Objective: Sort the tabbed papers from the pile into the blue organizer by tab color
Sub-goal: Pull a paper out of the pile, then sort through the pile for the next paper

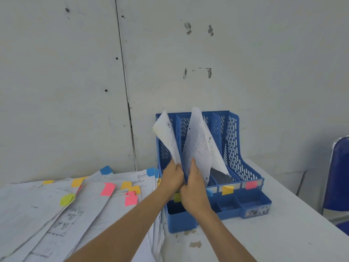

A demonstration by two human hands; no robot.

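Curling white papers (196, 148), perforated blue organizer (234, 140)

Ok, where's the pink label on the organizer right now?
In the head view, the pink label is stuck on the front strip of the rightmost slot of the blue organizer, just right of the yellow label.

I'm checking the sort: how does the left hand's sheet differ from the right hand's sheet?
The left sheet, in the left hand, is at the organizer's leftmost slot, its top curled; the right sheet, in the right hand, is one slot over. The right sheet has dark holes along its edge; the left sheet's edge shows none. Both are white and printed.
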